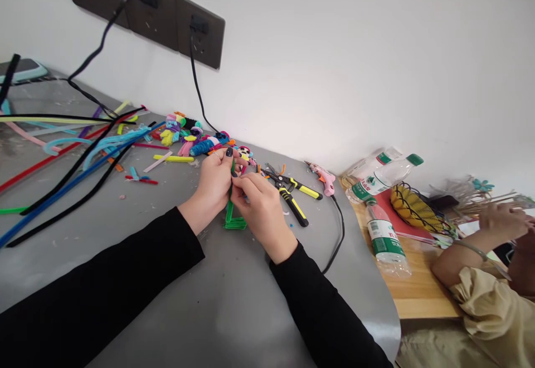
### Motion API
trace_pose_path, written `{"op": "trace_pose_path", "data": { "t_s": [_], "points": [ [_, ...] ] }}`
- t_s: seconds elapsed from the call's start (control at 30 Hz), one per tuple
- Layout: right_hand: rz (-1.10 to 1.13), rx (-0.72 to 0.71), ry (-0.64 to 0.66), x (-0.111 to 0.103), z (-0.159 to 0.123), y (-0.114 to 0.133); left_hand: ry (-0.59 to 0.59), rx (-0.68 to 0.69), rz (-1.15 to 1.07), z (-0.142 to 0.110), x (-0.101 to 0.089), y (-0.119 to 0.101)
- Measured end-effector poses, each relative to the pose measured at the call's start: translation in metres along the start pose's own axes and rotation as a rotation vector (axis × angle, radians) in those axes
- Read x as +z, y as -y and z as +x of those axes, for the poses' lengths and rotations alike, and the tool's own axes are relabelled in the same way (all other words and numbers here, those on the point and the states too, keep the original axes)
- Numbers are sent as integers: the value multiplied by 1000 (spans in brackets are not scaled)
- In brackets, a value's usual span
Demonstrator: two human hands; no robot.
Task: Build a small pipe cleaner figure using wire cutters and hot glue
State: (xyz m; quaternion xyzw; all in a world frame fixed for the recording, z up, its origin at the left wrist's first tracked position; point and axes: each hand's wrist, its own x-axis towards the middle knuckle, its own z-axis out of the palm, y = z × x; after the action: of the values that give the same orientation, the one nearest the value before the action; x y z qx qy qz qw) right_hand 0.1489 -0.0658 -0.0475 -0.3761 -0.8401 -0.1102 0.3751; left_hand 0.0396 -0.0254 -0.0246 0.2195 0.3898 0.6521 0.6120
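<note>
Between my two hands is a green pipe cleaner [229, 212], its lower part bent into flat zigzag folds that hang just above or on the grey table. My left hand [211, 184] is closed on its upper part, with thumb and fingers pinching it. From the right side, my right hand [261, 206] pinches the same pipe cleaner, its fingertips close to my left thumb. My fingers hide the middle of the strip. Right behind my hands lie small colourful pipe-cleaner figures [209, 144], partly covered by my left hand.
Pliers with yellow-black handles [295, 206] and a pink glue gun [326, 179] lie to the right. Loose pipe cleaners [62, 161] spread across the left of the grey table [234, 301]. Plastic bottles [387, 240] lie on a wooden table, where another person's hand [504, 220] is raised.
</note>
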Motion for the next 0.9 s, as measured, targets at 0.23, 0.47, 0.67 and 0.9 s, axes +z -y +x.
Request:
{"op": "trace_pose_path", "data": {
  "t_s": [0.23, 0.47, 0.67, 0.9],
  "points": [
    [57, 38, -26, 4, 1, -4, 79, -15, -19, 2, -4, 1],
    [160, 100, -101, -3, 2, -6, 117, -56, -56, 4, -5, 0],
    [255, 60, -124, -7, 3, -4, 124, -79, -127, 6, -4, -4],
    [309, 121, -107, -12, 5, -5, 114, -114, -163, 3, 0, -12]
  ]
}}
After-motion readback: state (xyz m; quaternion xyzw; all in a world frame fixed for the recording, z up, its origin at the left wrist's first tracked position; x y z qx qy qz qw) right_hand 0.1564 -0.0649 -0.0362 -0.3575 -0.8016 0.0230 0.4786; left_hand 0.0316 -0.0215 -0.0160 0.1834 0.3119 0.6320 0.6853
